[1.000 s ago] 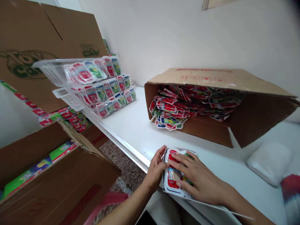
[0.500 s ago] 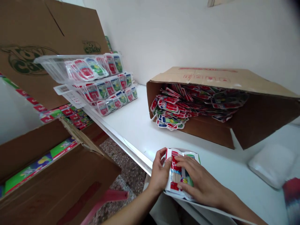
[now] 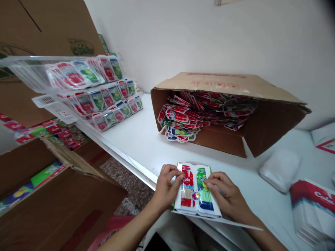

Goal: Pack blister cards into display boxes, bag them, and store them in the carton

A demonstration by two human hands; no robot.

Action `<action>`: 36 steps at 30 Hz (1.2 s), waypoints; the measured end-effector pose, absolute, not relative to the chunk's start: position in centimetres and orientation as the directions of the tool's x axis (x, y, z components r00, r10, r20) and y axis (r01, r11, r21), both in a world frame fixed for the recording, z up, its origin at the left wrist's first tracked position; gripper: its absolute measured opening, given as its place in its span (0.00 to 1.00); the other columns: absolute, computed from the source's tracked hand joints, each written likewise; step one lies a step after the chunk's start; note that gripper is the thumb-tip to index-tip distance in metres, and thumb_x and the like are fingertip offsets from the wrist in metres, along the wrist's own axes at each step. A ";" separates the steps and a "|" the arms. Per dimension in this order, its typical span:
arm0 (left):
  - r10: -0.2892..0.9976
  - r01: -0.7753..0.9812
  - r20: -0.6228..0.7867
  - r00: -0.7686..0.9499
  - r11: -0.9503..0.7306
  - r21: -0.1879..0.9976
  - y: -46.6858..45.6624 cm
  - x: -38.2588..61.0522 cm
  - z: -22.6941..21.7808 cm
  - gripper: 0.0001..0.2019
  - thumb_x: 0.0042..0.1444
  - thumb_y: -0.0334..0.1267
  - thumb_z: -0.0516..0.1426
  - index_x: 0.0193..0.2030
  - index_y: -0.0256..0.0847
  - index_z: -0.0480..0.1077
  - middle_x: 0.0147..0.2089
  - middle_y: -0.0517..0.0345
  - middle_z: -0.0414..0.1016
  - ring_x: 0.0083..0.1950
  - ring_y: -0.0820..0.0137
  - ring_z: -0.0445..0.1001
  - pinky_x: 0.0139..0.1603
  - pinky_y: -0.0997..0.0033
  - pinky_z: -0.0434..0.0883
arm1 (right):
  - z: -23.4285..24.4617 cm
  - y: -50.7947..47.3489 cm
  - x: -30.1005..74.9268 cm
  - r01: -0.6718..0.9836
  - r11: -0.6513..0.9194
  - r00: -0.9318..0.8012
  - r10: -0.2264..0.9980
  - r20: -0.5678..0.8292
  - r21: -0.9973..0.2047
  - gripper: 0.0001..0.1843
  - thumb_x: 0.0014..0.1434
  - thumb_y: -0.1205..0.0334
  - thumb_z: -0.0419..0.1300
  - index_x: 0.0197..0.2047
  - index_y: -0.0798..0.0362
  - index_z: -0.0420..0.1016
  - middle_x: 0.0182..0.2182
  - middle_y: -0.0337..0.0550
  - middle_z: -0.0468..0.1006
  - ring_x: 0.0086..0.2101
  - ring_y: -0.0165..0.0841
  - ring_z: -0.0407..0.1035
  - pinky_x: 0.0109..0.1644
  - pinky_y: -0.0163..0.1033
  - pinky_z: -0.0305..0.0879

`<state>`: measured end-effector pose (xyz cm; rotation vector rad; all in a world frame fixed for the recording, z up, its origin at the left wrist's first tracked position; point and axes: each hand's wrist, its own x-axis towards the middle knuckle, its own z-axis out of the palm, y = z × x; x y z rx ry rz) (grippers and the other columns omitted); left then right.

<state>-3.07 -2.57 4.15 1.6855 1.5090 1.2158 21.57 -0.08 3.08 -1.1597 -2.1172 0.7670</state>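
Both hands on the candy packet (image 3: 195,190) now: left hand (image 3: 164,186) fingers pinch its left edge, right hand (image 3: 226,197) fingers press its right side, flat on the counter (image 3: 146,143).

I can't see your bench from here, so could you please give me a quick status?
Left hand and right hand both gripping the candy pack. Pack flat on white table. Open carton of packs behind, clear of hands.

The packet (image 3: 195,190) under both hands is glossy printed plastic film, smooth and catching the light. It lies on a smooth, white, faintly shiny table (image 3: 141,143). Behind it the tipped box (image 3: 261,129) is matt brown corrugated cardboard, and the stacked trays (image 3: 34,73) are clear plastic.
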 end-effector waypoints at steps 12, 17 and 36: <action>0.952 0.358 0.208 0.224 -0.279 0.891 -4.5 -4.6 6.5 0.20 0.50 0.37 0.64 0.52 0.46 0.74 0.55 0.47 0.71 0.60 0.53 0.65 0.71 0.48 0.44 | 1.7 -2.6 22.5 0.522 0.341 -0.345 0.923 0.172 -0.782 0.14 0.61 0.51 0.58 0.47 0.46 0.72 0.51 0.47 0.75 0.50 0.42 0.71 0.51 0.45 0.73; 0.997 0.000 0.076 -0.020 -0.076 0.997 -4.0 -2.8 2.8 0.27 0.51 0.36 0.64 0.58 0.46 0.62 0.62 0.47 0.62 0.64 0.55 0.60 0.64 0.55 0.59 | -0.1 -3.2 20.9 0.402 0.120 -0.115 0.990 0.080 -0.908 0.30 0.63 0.52 0.55 0.65 0.47 0.51 0.50 0.51 0.73 0.45 0.39 0.74 0.43 0.40 0.77; 0.989 -0.471 -0.129 -0.078 0.077 0.879 -0.4 -0.5 0.5 0.19 0.51 0.40 0.62 0.46 0.43 0.59 0.43 0.58 0.69 0.43 0.68 0.70 0.43 0.69 0.67 | 5.0 5.0 15.8 0.583 0.729 -0.742 0.658 0.132 -0.359 0.27 0.67 0.54 0.49 0.67 0.52 0.56 0.60 0.54 0.67 0.59 0.41 0.61 0.61 0.53 0.61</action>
